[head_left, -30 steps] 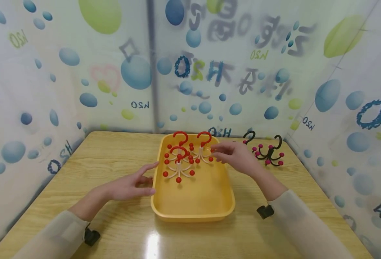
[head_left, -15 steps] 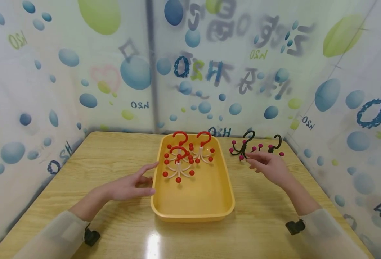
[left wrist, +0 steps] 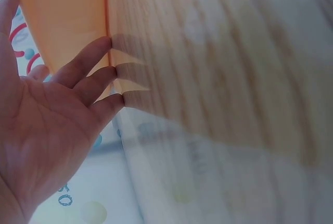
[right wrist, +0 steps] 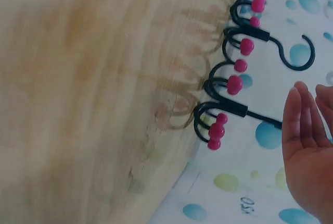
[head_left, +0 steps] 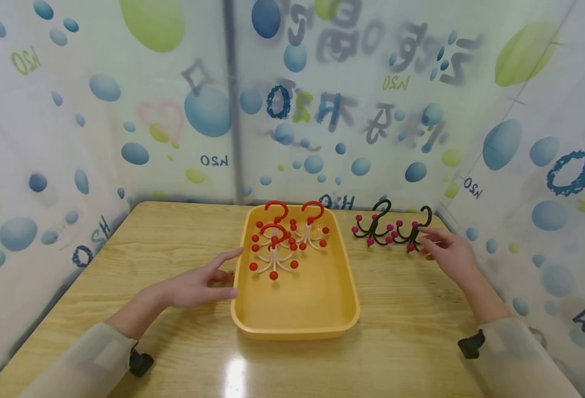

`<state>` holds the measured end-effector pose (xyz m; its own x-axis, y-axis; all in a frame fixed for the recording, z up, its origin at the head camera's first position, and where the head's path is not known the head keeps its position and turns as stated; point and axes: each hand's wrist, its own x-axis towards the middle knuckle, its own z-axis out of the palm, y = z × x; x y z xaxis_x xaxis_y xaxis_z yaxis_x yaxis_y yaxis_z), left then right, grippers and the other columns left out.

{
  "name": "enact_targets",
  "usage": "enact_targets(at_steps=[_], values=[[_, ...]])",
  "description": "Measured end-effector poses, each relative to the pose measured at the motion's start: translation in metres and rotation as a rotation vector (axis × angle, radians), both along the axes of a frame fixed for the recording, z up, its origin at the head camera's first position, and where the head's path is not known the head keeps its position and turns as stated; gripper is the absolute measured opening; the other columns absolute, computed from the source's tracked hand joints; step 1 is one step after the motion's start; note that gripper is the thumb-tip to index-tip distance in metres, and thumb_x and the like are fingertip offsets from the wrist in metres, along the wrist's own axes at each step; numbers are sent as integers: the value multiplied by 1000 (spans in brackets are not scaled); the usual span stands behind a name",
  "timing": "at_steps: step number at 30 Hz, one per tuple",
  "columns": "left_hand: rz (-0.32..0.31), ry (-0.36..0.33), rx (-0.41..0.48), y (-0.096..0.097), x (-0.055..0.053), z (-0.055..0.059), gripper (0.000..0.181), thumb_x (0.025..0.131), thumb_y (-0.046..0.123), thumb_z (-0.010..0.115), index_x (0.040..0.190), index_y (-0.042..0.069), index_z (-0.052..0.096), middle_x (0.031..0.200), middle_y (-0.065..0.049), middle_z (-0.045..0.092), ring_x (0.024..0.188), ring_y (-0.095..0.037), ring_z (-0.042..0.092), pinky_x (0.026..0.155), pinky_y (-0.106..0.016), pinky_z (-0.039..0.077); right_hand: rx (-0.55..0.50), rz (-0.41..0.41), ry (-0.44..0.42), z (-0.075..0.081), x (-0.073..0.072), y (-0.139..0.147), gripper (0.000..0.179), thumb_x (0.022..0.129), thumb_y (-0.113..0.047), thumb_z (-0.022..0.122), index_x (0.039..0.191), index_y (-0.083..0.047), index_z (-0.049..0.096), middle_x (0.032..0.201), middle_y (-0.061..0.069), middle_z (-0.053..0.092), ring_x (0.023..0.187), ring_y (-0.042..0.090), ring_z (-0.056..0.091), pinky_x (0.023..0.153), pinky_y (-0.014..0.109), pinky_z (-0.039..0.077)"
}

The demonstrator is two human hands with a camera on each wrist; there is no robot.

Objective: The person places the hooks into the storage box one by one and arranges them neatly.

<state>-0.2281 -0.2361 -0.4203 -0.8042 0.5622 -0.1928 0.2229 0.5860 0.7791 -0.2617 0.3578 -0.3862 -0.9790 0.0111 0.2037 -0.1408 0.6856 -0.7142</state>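
A yellow tray (head_left: pixel 297 335) holds several white claw hangers (head_left: pixel 273 255) with red hooks and red ball tips, grouped at its back left. My left hand (head_left: pixel 193 286) rests against the tray's left side, fingers spread; the left wrist view shows its fingertips (left wrist: pixel 106 73) along the tray's lower edge. To the right of the tray stand two black claw hangers with magenta ball tips, one on the left (head_left: pixel 374 226) and one on the right (head_left: pixel 414 233). My right hand (head_left: pixel 453 258) is at the right one, fingertips beside its stem. In the right wrist view, the fingers (right wrist: pixel 297 125) hide its top hook.
Everything stands on a wooden table (head_left: pixel 173 232). Close behind and to both sides hang white curtain walls (head_left: pixel 342 182) printed with blue and green drops. Both black hangers are near the table's back right corner.
My right hand has moved from the tray's right rim, past the left black hanger, to the right black hanger. My left hand has stayed at the tray.
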Motion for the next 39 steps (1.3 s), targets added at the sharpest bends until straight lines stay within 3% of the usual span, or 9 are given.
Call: enact_targets(at_steps=[5,7,11,18,26,30,33,36,39], values=[[1,-5,-1,0,0,1,95,106,49,71,177,37,8,166,-27,51,154,-47,51,125,-73,37,17,-113,56,2,-19,12,56,114,-36,62,162,-8,53,136,27,69,76,-16,62,66,19,58],[1,-5,-4,0,0,1,96,106,49,71,177,37,8,166,-27,51,154,-48,51,125,-73,36,10,-144,61,4,-27,15,60,114,-37,61,165,-9,49,142,30,64,77,-18,58,66,16,57],[-1,-4,0,0,0,1,96,106,49,71,177,38,8,166,-26,51,154,-47,51,125,-74,36,-28,-171,55,6,-40,17,63,113,-37,62,168,-13,45,150,31,60,78,-14,62,67,13,56],[-3,-7,7,1,0,1,96,106,49,72,176,40,7,166,-25,52,153,-46,52,124,-73,38,-77,-222,37,2,-52,13,53,115,-27,60,165,-14,51,139,29,66,74,-10,66,64,13,57],[-12,-16,22,1,0,2,97,106,49,72,176,39,6,164,-25,54,154,-45,52,123,-71,40,-54,-299,51,0,-47,16,49,114,-30,59,162,-19,56,138,27,71,73,-19,57,56,19,51],[-9,-28,23,2,0,2,97,106,49,72,176,39,6,165,-25,53,154,-45,52,124,-70,41,-21,-300,83,-4,-40,21,47,113,-32,60,159,-20,60,129,18,74,77,-17,58,54,20,51],[-8,-26,20,1,0,2,97,106,49,72,176,39,6,165,-25,53,154,-46,51,124,-70,40,-37,-289,102,-5,-34,25,48,113,-34,61,158,-21,61,112,-4,73,76,-16,62,51,21,50],[-7,-20,16,1,0,2,97,106,48,72,176,39,6,165,-25,53,154,-46,51,124,-70,40,-49,-278,141,-4,-26,26,47,111,-35,63,156,-20,64,97,-28,63,75,-16,62,49,21,47],[-4,-16,12,0,0,2,96,106,47,72,176,39,6,165,-25,53,154,-46,52,124,-70,40,-64,-250,184,2,-15,23,46,111,-33,65,153,-17,66,91,-36,60,75,-14,62,48,21,46]])
